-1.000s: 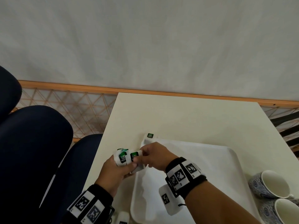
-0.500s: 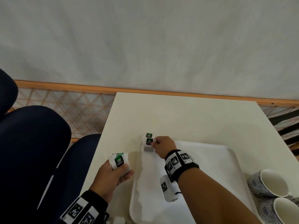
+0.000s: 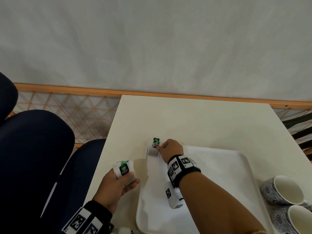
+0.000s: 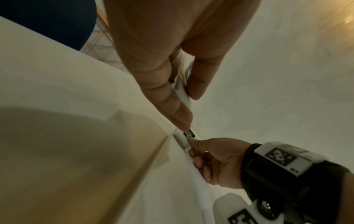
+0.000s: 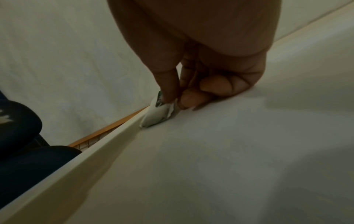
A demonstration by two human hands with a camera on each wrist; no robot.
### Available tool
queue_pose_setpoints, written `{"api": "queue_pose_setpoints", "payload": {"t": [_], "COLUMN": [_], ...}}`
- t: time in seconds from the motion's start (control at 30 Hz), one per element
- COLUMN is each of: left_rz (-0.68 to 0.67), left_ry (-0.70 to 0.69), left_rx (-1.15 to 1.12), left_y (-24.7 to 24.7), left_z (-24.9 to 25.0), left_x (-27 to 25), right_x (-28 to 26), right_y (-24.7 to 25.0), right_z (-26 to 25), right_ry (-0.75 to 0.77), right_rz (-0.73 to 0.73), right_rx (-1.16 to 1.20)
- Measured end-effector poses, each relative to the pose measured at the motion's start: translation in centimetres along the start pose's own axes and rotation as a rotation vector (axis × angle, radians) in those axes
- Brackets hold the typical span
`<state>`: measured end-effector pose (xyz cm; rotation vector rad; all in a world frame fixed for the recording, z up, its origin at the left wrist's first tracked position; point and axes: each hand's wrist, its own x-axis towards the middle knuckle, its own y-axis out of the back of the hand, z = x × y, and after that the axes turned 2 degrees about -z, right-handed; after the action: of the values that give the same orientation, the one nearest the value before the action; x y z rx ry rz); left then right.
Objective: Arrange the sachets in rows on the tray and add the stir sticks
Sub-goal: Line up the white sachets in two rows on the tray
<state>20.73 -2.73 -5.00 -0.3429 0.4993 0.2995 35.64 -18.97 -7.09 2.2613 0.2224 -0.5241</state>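
Observation:
A white tray (image 3: 219, 166) lies on the cream table (image 3: 194, 119). In its far left corner my right hand (image 3: 159, 147) pinches a white tea sachet (image 3: 152, 151) with a green label, lying low against the tray floor (image 5: 229, 151). In the right wrist view, thumb and fingers (image 5: 168, 91) grip that sachet (image 5: 157, 113) beside the rim. Another green-labelled sachet (image 3: 156, 140) sits just beyond it. Left of the tray, my left hand (image 3: 125, 179) holds a small stack of sachets (image 3: 124, 169), seen edge-on in the left wrist view as sachets (image 4: 182, 87). No stir sticks are in view.
Two blue-patterned cups (image 3: 283, 190) (image 3: 302, 220) stand right of the tray. Dark blue chairs (image 3: 33, 149) are left of the table. A plain wall (image 3: 152, 39) rises behind the table's far edge.
My right hand took a sachet from the left hand's stack and carried it to the tray's far left corner, then lowered it there. The left hand stayed left of the tray.

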Motion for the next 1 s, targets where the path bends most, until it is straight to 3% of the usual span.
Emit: {"api": "queue_pose_setpoints", "payload": {"t": [0.33, 0.73, 1.0], "left_rz": [-0.001, -0.144, -0.148], "left_ry": [0.002, 0.049, 0.07], "left_rx": [0.014, -0.062, -0.049], "left_y": [0.1, -0.4, -0.7], "left_z": [-0.2, 0.4, 0.1], "left_x": [-0.1, 0.1, 0.1], "right_x": [-0.1, 0.0, -0.7], "right_y": [0.1, 0.5, -0.1], "right_z": [-0.3, 0.7, 1.2], "right_ry": [0.021, 0.049, 0.162], "right_rz": [-0.012, 0.025, -0.085], "right_rx": [-0.122, 0.049, -0.07]}}
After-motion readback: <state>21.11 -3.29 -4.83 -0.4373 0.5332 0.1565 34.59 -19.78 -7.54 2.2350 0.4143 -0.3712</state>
